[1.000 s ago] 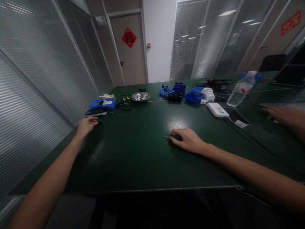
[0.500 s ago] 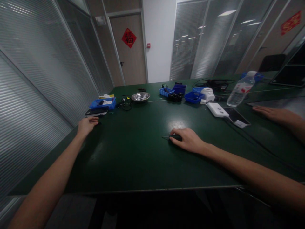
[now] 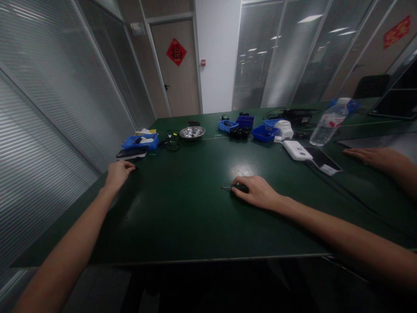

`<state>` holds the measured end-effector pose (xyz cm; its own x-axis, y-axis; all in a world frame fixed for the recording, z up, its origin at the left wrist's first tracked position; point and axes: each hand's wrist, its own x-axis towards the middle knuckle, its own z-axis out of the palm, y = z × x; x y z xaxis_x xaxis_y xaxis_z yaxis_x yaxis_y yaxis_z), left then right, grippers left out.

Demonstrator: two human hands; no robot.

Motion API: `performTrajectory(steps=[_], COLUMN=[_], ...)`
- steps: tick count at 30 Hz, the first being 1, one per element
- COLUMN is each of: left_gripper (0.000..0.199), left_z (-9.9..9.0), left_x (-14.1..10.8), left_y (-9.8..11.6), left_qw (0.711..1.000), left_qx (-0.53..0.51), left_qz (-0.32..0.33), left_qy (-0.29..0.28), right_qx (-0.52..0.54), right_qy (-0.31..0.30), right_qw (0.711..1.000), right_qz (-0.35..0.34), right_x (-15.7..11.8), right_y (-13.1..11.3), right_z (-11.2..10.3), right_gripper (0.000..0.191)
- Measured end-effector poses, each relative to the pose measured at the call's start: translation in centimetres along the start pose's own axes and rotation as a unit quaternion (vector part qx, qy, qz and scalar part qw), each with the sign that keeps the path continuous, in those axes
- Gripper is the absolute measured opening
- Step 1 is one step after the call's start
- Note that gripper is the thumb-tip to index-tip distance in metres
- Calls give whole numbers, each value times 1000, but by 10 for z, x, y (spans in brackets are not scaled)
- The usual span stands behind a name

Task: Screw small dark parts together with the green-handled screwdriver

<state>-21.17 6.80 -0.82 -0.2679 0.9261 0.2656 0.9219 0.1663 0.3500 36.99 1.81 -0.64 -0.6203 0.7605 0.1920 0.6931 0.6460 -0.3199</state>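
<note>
My right hand (image 3: 256, 191) rests on the green table (image 3: 182, 208), its fingers closed round the dark handle of a screwdriver (image 3: 241, 188). The screwdriver lies nearly level, and its thin metal shaft points left. Over at the left side, my left hand (image 3: 120, 174) has its thumb and fingers pinched together on a small dark piece (image 3: 136, 168), too small to name. Just beyond that hand lies a black phone-like slab (image 3: 132, 152), in front of a blue tray (image 3: 140, 141) of small items.
A metal bowl (image 3: 192, 132) and blue bins (image 3: 264, 133) stand toward the back. A white power bank-like box (image 3: 297, 150) with a cable, a water bottle (image 3: 329, 124) and another person's hand (image 3: 374, 156) are on the right.
My left hand's fingertips have closed on the small dark piece. My right hand keeps the screwdriver in the same place. The other person's hand has shifted slightly left.
</note>
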Motion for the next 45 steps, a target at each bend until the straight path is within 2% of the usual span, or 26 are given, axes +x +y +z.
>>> performTrajectory(steps=[11,14,24,30,36,38,40,42,45], left_gripper=[29,29,28,23,20,21,23,26,26], left_z=[5,4,-7,-10,-14,-13,-9,-3,7], left_x=[-2,-4,-15,-17,-20,-23,-31,-47,-85], left_y=[-3,-2,20,25,33,46,70,106,171], left_qw=[990,989,988,991,996,998,996,987,935], left_qx=[121,128,151,129,81,44,1,-54,-192], left_qz=[77,66,23,-6,-7,13,53,114,248], left_qy=[15,20,-19,-26,-30,-49,-76,-104,-165], right_qx=[1,3,-6,0,3,3,10,20,27], right_qy=[1,0,-2,-3,-1,0,2,6,18], right_qw=[1000,1000,1000,1000,1000,1000,1000,999,998], right_qz=[-6,-9,-5,-8,-9,-12,-19,-29,-45], right_x=[0,0,0,0,0,0,0,0,0], right_y=[-1,0,1,3,4,3,1,-2,-7], right_z=[0,0,1,1,3,3,3,3,3], right_gripper=[32,32,33,34,33,32,31,31,31])
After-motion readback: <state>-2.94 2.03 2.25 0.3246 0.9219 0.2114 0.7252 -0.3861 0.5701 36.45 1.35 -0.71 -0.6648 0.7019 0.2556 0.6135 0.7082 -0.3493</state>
